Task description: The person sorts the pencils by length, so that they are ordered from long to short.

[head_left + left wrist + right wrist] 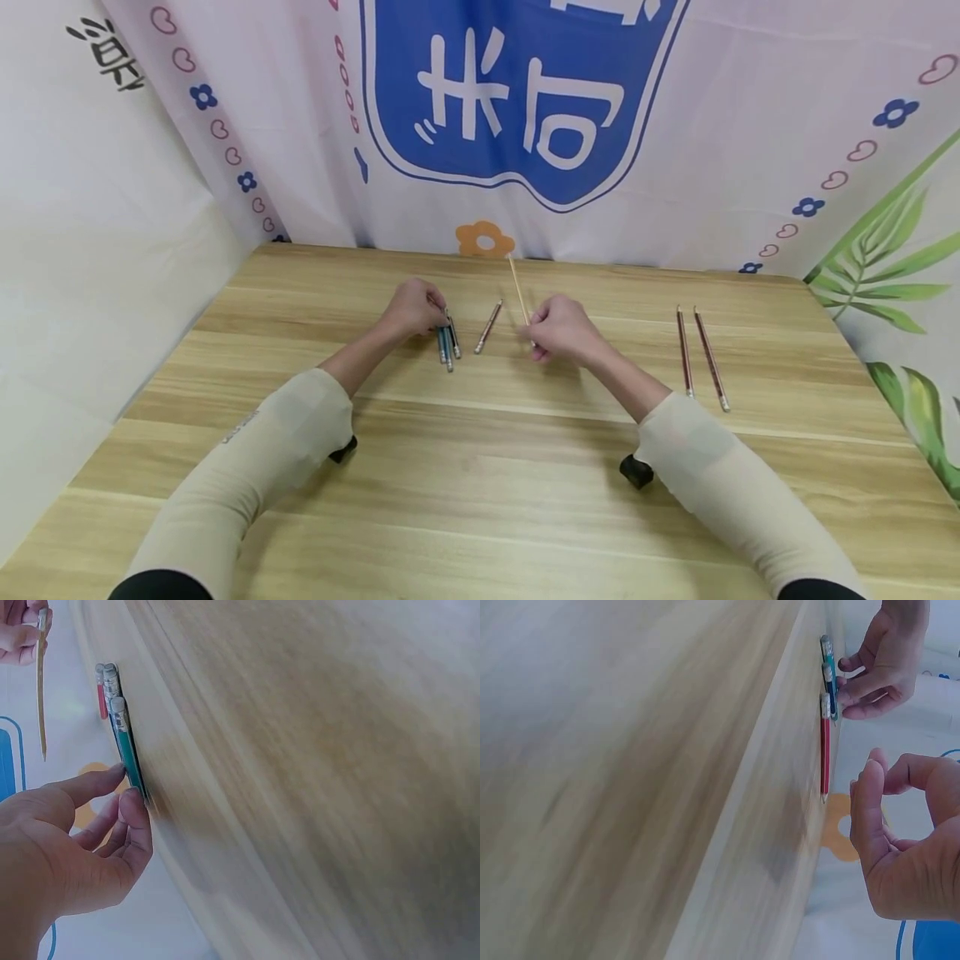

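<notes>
At the far middle of the table, my left hand (pixel 414 307) has thumb and fingertips about the far ends of a small bunch of green and dark pencils (pixel 448 343). In the left wrist view a green pencil (pixel 129 754) runs past these fingertips, its eraser end away from the hand. To the right, my right hand (pixel 564 327) pinches a yellow pencil (pixel 518 287) near its eraser end, with the point slanting up toward the cloth. The fingers hide it almost entirely in the right wrist view. Between the hands lies a red pencil (pixel 489 327), eraser toward me.
Two dark red pencils (pixel 684 354) lie side by side on the wooden table (pixel 480 500), right of my right forearm. A printed cloth (pixel 300 125) with a blue badge hangs along the back edge. White sheeting (pixel 75 250) stands at the left.
</notes>
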Motion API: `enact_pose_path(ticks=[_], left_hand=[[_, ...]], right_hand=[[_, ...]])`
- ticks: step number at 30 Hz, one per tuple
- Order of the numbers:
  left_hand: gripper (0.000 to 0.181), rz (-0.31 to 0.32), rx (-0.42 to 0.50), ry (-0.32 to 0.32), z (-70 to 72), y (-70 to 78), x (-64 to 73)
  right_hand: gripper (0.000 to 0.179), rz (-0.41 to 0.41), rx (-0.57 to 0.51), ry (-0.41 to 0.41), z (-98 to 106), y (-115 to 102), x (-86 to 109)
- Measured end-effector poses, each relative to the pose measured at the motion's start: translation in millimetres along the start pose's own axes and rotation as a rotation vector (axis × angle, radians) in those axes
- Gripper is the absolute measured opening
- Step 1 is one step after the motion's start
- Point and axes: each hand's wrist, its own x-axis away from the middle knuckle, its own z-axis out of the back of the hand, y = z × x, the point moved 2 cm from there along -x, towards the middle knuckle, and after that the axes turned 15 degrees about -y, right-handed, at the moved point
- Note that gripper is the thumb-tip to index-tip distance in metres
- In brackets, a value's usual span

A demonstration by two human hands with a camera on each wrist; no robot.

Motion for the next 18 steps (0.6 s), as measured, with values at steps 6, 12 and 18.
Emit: enact_pose_path(ticks=[6,12,18], left_hand=[[0.019,0.019,-0.037,0.029,-1.3,1.5,-3.9],[0.015,0.051,-0.065,0.04,-1.4,5.4,-5.5],[0.015,0.082,-0.059,0.026,-2.2,6.5,-5.5]], right_hand=[[0.016,-0.017,-0.009,0.024,9.8,8.4,8.0],[0.015,-0.031,-0.035,0.029,17.6,17.2,11.8],[0.015,-0.045,-0.044,0.035,22.6,24.4,16.3]])
